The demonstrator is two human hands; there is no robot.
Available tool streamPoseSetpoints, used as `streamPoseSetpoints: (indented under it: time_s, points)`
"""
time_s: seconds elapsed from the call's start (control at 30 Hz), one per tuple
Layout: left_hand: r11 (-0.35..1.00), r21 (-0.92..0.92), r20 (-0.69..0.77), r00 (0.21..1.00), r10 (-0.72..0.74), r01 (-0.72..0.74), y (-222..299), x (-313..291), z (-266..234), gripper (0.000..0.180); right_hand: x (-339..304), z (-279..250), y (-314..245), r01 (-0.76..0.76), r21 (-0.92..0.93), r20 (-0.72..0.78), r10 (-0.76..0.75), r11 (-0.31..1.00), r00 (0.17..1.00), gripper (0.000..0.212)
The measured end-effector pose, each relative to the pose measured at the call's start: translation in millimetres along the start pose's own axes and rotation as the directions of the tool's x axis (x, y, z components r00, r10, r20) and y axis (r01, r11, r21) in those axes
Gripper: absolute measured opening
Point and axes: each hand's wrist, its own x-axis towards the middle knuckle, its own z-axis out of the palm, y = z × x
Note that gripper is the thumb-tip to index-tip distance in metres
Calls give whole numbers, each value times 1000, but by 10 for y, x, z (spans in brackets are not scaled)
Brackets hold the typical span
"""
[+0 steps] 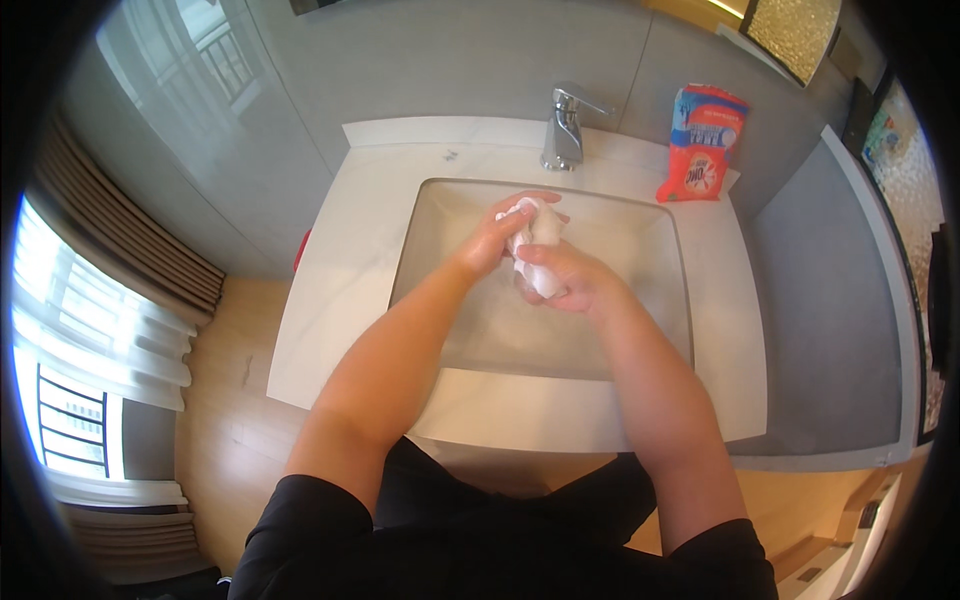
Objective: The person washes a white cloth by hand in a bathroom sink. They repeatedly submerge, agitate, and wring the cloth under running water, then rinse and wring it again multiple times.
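Note:
Over the sink basin (480, 330), both of my hands grip a bunched white cloth (541, 228). My left hand (492, 238) wraps round its far left side, thumb across the top and fingers at the back. On the near right side, my right hand (570, 277) has its thumb over the cloth and its fingers curled beneath. The cloth looks wet and crumpled between the palms, and part of it is hidden by the fingers. Behind the basin stands a chrome faucet (563, 135) with its lever pointing right; no stream of water shows under it.
A red and blue soft package (702, 143) stands at the back right corner of the white countertop (345, 260). Grey tiled wall (450, 60) rises behind, and a grey partition (830, 300) is at the right. Curtains (120, 210) and a window are at the left above the wooden floor (230, 400).

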Motion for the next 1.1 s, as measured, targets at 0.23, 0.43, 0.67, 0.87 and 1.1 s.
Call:
streamPoseSetpoints:
  time_s: [0.23, 0.43, 0.67, 0.87, 1.1]
  points:
    - [977, -211, -11, 999, -34, 31, 9, -33, -42, 21, -86, 264, -11, -118, -13, -82, 116, 993, 990, 31]
    - [988, -122, -259, 957, -129, 100, 40, 54, 27, 20, 84, 47, 113, -99, -101, -133, 85, 990, 987, 52]
    - [976, 61, -538, 830, -145, 210, 95, 10, 192, 41, 4, 508, 36, 0, -420, -307, -142, 908, 941, 98]
    - [975, 97, -646, 758, -91, 200, -131, 82, 148, 53, 109, 433, 193, -139, -566, -461, -173, 813, 871, 83]
    - [967, 136, -613, 785, -89, 215, -194, 96, 124, 54, 117, 464, 201, -291, -650, -549, -170, 702, 818, 96]
